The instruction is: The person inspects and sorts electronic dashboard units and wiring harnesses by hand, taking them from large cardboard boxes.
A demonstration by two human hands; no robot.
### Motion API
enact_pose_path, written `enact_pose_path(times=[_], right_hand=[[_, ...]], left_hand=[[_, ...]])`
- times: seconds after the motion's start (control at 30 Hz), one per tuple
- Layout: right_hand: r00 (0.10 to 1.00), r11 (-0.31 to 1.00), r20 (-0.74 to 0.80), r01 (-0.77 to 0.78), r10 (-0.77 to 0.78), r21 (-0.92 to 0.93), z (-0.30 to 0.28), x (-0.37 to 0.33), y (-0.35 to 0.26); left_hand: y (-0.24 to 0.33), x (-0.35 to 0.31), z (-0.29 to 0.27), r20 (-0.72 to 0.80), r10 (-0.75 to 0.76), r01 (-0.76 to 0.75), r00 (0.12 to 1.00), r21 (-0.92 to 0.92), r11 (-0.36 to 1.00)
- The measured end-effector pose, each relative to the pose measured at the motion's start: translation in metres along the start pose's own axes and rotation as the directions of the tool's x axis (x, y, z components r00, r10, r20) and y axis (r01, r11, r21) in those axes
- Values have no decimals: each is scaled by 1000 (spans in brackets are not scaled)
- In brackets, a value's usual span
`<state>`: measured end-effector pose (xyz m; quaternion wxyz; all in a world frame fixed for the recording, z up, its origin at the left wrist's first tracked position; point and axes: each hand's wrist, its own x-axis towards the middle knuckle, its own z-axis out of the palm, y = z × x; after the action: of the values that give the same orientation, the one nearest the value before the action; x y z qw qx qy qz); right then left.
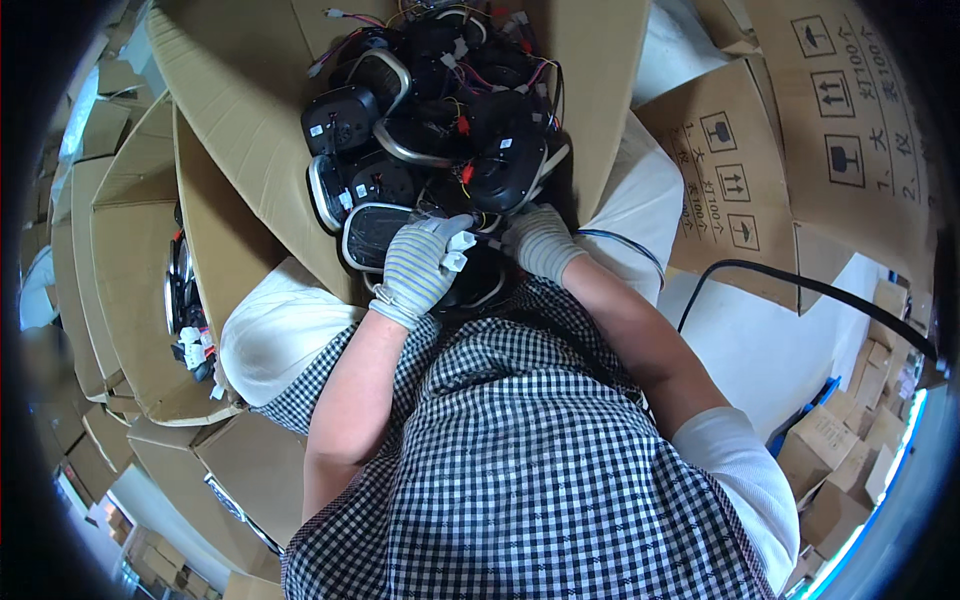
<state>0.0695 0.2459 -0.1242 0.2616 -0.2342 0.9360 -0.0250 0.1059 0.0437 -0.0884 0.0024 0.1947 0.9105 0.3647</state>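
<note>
My left hand (415,262), in a striped knit glove, is closed around white plug connectors (456,252) that stick out by its thumb side. Close to its right, my right hand (541,242), gloved the same way, has curled fingers by the dark wiring; what they grip is hidden. A black housing with a silver rim (372,236) lies beside my left hand. Beyond both hands, several similar rounded black housings (508,170) are heaped in a large open cardboard box (235,120), with coloured wires and small plugs among them.
At left stands another open carton (135,250) holding more wired parts (190,340). Printed cartons (735,170) are at the right. A thick black cable (790,275) arches in from the right edge. My knees flank the box, and stacked boxes (820,445) stand farther right.
</note>
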Motion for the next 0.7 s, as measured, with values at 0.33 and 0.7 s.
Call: enact_pose_path(times=[0.33,0.7], right_hand=[[981,-456,-124,42,-152,889,-32,-52,-20],[978,165,-203,208,-46,964,-82,-81,-11]], left_hand=[[10,5,-6,-44,180,-180,983,2,984],[13,-7,-19,44,-64,76,997,-371,925]])
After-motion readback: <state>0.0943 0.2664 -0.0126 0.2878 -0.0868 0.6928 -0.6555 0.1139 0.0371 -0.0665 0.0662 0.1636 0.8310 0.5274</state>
